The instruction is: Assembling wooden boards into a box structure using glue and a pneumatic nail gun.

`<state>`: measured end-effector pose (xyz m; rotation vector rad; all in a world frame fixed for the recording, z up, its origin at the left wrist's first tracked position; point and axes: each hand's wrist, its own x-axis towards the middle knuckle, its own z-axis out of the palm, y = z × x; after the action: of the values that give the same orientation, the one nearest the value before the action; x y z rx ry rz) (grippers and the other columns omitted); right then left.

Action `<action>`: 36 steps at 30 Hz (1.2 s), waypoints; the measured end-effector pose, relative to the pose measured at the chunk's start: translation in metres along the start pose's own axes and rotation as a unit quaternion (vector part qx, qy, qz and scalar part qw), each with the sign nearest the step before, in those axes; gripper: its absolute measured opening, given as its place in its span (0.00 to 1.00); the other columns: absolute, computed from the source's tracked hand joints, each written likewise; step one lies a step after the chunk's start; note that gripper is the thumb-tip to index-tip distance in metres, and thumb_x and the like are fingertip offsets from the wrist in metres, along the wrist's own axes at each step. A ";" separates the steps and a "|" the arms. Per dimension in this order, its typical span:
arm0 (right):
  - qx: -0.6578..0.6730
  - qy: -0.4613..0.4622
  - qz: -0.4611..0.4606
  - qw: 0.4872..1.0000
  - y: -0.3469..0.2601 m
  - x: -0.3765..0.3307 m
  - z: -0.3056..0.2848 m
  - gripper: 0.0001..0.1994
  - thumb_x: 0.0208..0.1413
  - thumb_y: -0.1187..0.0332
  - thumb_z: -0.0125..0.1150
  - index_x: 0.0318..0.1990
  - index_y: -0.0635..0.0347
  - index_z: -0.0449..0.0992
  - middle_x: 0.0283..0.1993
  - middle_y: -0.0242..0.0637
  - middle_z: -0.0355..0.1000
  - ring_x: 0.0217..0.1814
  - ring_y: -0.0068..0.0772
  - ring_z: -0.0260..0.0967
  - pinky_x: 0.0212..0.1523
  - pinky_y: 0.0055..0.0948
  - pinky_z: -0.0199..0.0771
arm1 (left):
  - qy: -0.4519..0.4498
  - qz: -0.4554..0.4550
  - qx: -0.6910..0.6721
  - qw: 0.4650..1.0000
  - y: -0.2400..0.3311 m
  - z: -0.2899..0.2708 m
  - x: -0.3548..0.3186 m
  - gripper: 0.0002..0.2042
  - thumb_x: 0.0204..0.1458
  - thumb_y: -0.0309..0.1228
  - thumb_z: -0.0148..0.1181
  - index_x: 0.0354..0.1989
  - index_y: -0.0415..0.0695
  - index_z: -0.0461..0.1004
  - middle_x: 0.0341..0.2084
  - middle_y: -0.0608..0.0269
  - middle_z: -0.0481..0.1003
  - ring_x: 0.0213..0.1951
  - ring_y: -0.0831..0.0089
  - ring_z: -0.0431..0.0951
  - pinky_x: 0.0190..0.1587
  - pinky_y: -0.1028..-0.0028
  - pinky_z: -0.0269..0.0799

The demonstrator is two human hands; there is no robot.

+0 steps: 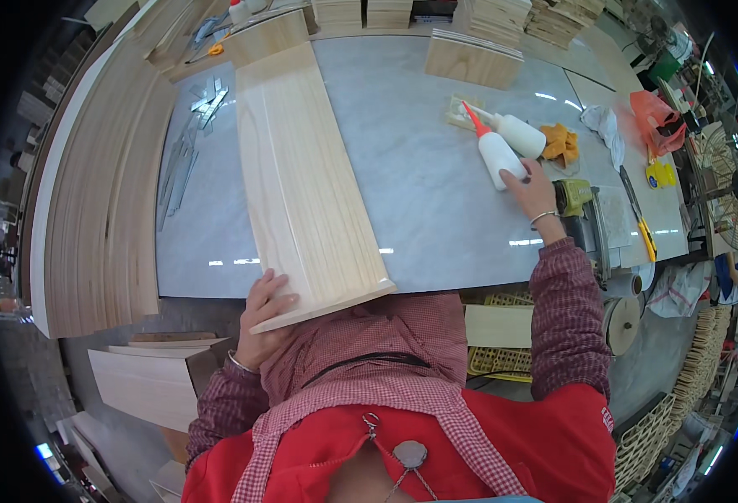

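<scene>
A long pale wooden board [306, 159] lies lengthwise on the table, with a narrow end strip [327, 308] standing across its near end. My left hand [266, 312] grips the left corner of that near end, fingers over the strip and onto the board. Over on the right, my right hand [532, 191] has its fingers closed round the bottom of a white glue bottle [496, 159] with a red nozzle, which lies tilted with its tip pointing away. Touching its side is a second white bottle [520, 134]. An upright wooden piece [270, 38] crosses the board's far end.
Stacked long boards [105, 201] line the left side. Thin metal strips [180, 163] lie beside the board. At the right are an orange cloth [560, 144], a green nail gun [574, 197] and a yellow cutter knife [644, 235]. A stack of wooden panels [472, 63] stands at the back.
</scene>
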<state>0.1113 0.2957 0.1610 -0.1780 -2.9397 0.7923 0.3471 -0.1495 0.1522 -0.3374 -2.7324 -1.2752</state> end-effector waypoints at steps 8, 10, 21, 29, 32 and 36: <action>0.015 0.138 0.005 0.990 -0.007 -0.004 0.044 0.35 0.44 0.53 0.67 0.57 0.64 0.63 0.51 0.48 0.67 0.53 0.47 0.66 0.53 0.37 0.66 | -0.033 0.005 -0.016 0.999 -0.018 -0.009 -0.004 0.13 0.41 0.29 0.66 0.38 0.47 0.80 0.54 0.62 0.70 0.63 0.55 0.59 0.66 0.57 0.51; 0.067 0.136 -0.003 0.988 0.002 0.000 0.042 0.36 0.44 0.54 0.67 0.58 0.64 0.61 0.51 0.48 0.66 0.52 0.47 0.66 0.52 0.37 0.68 | -0.058 0.032 -0.021 0.998 -0.027 -0.019 0.002 0.14 0.40 0.29 0.65 0.39 0.49 0.80 0.54 0.63 0.70 0.63 0.56 0.60 0.67 0.58 0.50; 0.684 0.029 0.015 0.729 -0.120 0.071 0.000 0.28 0.51 0.60 0.66 0.52 0.67 0.63 0.49 0.47 0.65 0.49 0.43 0.67 0.40 0.31 0.74 | 0.001 0.048 0.025 0.999 -0.034 -0.024 0.002 0.19 0.43 0.33 0.62 0.47 0.48 0.75 0.55 0.63 0.69 0.62 0.61 0.63 0.64 0.59 0.54; 0.664 -0.078 -0.031 0.743 -0.321 0.176 0.073 0.32 0.46 0.62 0.69 0.53 0.73 0.61 0.48 0.54 0.66 0.51 0.52 0.68 0.44 0.43 0.80 | -0.021 0.059 0.051 0.997 -0.045 -0.025 0.000 0.20 0.44 0.33 0.60 0.49 0.47 0.73 0.55 0.64 0.69 0.61 0.65 0.64 0.63 0.61 0.55; 0.671 -0.084 -0.029 0.736 -0.376 0.196 0.107 0.31 0.45 0.64 0.69 0.51 0.76 0.61 0.45 0.55 0.67 0.46 0.53 0.71 0.41 0.43 0.82 | -0.025 0.063 0.051 0.996 -0.046 -0.024 -0.003 0.20 0.44 0.32 0.60 0.49 0.47 0.72 0.55 0.64 0.69 0.61 0.66 0.64 0.63 0.62 0.55; 0.659 -0.088 -0.046 0.746 -0.415 0.224 0.147 0.30 0.45 0.65 0.69 0.49 0.77 0.61 0.43 0.56 0.68 0.39 0.53 0.74 0.34 0.37 0.84 | -0.041 0.036 0.007 0.998 -0.042 -0.029 0.001 0.21 0.44 0.31 0.60 0.50 0.47 0.71 0.56 0.64 0.68 0.61 0.68 0.64 0.64 0.64 0.55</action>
<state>-0.1642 -0.1034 0.2568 0.1683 -1.7390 2.6105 0.3362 -0.1976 0.1396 -0.4924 -2.7682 -1.2507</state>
